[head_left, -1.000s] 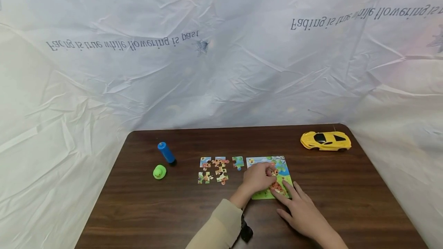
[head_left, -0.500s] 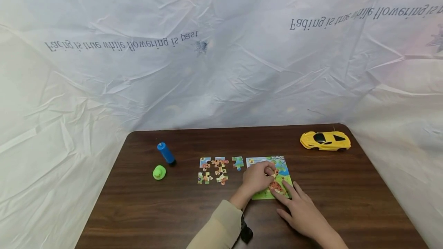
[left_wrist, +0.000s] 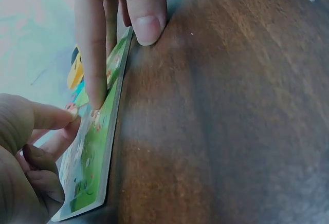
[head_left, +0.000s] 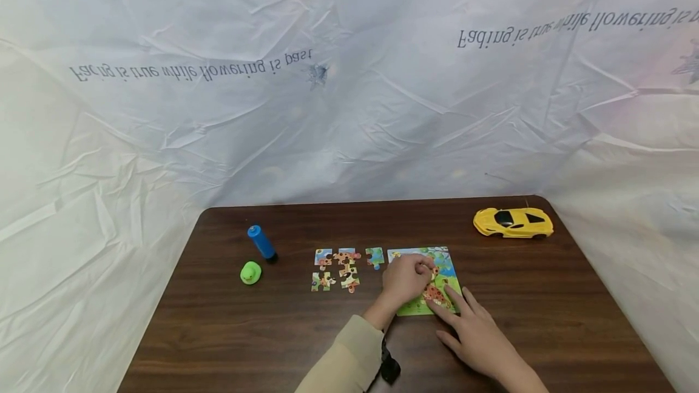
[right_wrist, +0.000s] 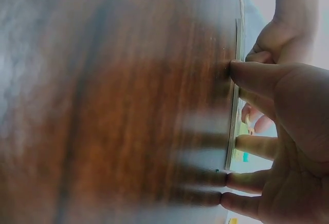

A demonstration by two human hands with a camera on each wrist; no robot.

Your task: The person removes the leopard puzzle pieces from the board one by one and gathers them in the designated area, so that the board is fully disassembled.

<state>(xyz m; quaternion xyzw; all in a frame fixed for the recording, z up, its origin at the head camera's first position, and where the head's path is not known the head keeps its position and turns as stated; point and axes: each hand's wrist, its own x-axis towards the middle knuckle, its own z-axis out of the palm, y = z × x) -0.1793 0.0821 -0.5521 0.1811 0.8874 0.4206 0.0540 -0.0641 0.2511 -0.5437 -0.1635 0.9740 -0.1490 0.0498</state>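
Note:
My left hand [head_left: 405, 278] is over the left part of a puzzle board [head_left: 449, 265] with a green and blue animal picture. In the left wrist view its thumb and index finger pinch a small puzzle piece [left_wrist: 75, 113], mostly hidden by the fingertips. My right hand [head_left: 480, 335] lies at the board's near right corner, fingers straight and spread. Some of its fingertips press on the board; its thumb touches the table beside the near edge, as the right wrist view shows.
Left of the board lie several loose puzzle pieces [head_left: 347, 278], one [head_left: 375, 256] close to its edge. Farther left are a blue cylinder [head_left: 262, 242] and a green toy duck [head_left: 250, 273]. A yellow toy car [head_left: 513, 223] stands at the table's back right.
My left fingertips have shifted slightly left over the board, uncovering a bit more of the picture. The right hand has stayed in place.

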